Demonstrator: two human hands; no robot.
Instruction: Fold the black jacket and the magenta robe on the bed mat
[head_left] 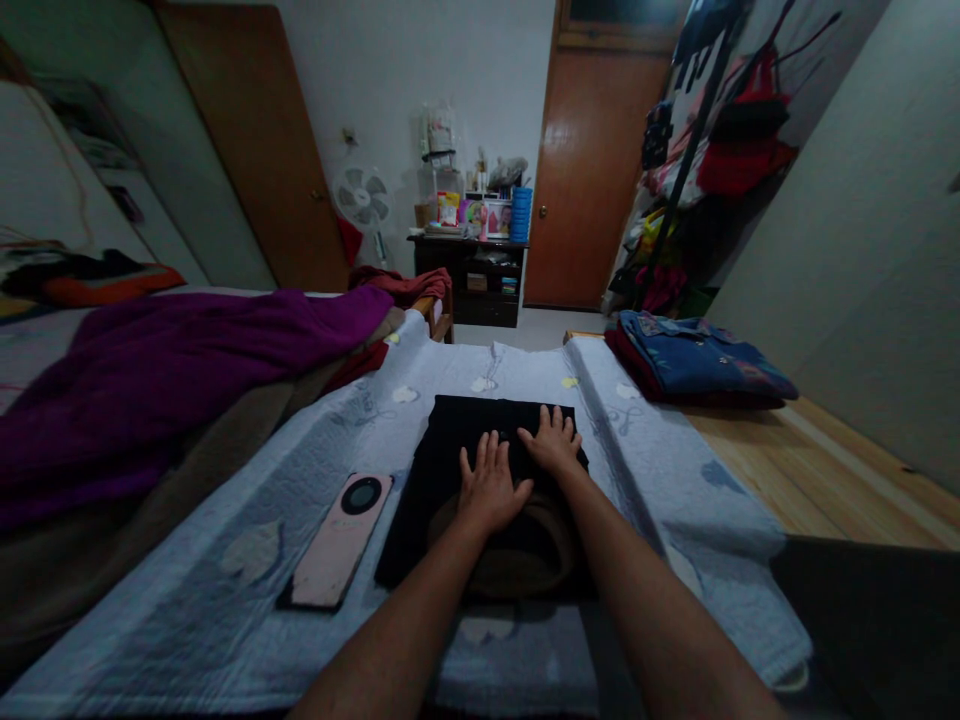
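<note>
Left hand point(491, 487) and right hand point(553, 438) palm-down on folded black garment point(442, 470), fingers spread apart on both, nothing gripped. Garment lies flat on light-blue patterned bedsheet point(300, 450), brown collar area toward the wearer. Pink phone point(337, 545) on sheet, left of garment. Folded denim garment point(697, 355) on stack, far right.

At twelve o'clock is a dark cabinet point(487, 308) against the pale wall point(465, 60). One brown door point(592, 170) stands at one o'clock, another door point(240, 150) at eleven. The floor point(540, 325) is pale, and the light is dim.
</note>
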